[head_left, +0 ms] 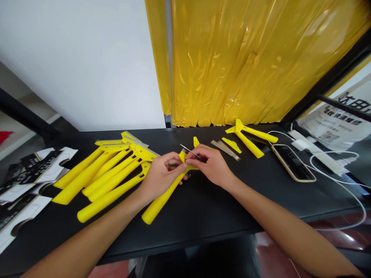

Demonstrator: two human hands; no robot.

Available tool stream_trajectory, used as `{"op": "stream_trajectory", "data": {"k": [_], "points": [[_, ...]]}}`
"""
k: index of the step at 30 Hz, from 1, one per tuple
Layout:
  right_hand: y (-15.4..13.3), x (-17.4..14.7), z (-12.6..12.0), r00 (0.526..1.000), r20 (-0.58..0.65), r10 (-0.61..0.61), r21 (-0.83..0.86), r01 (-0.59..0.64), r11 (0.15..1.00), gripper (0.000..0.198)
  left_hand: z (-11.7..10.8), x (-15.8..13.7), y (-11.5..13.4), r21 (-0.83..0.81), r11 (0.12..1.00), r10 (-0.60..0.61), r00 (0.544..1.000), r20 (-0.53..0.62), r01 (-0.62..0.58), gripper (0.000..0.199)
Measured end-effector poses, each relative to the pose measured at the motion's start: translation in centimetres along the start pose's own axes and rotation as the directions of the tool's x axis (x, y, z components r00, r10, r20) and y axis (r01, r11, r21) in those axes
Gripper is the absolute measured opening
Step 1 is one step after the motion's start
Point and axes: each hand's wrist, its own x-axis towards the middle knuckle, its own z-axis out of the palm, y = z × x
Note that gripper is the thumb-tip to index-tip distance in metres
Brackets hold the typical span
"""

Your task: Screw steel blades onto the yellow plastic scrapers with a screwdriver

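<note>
My left hand (162,174) grips a yellow plastic scraper handle (159,202) near its head, its long end lying toward me on the black table (203,216). My right hand (211,165) pinches a thin screwdriver (188,150) whose metal shaft points up and left, with its tip at the scraper's head. Both hands meet at the head, so its details are hidden. A few tiny screws (188,176) lie just below the hands.
A pile of several yellow scrapers (107,170) lies to the left. Packaging cards (26,181) sit at the far left edge. Metal blades (225,149), small yellow parts (232,144), two more handles (249,136), a phone (292,162) and white cables (342,181) lie to the right. Yellow film (246,58) hangs behind.
</note>
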Motion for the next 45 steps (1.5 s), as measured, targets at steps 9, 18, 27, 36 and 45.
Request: {"op": "stream_trajectory", "data": {"k": [9,18,27,36,45], "points": [[0.1,-0.2,0.3,0.985,0.033,0.171,0.091,-0.173,0.981,0.012,-0.3,0.1,-0.6,0.123,0.990,0.064,0.998,0.018,-0.066,0.019],[-0.1,0.2,0.0,0.967,0.090,0.237,0.211,-0.251,0.945,0.021,0.0,0.1,0.2,-0.014,1.000,-0.023,1.000,0.022,0.023,0.023],[0.2,0.2,0.0,0.977,0.052,0.208,0.180,-0.214,0.960,0.020,0.0,0.1,0.3,-0.017,1.000,-0.014,1.000,0.007,0.014,0.022],[-0.1,0.2,-3.1,0.993,0.033,-0.116,-0.324,0.120,0.938,0.037,-1.3,0.8,0.5,-0.180,0.981,-0.110,0.978,-0.179,0.077,0.027],[-0.3,-0.5,-3.3,0.955,0.252,-0.156,-0.549,0.274,0.790,0.035,-1.6,0.9,0.7,-0.171,0.983,-0.097,0.970,-0.223,0.059,0.026]]}}
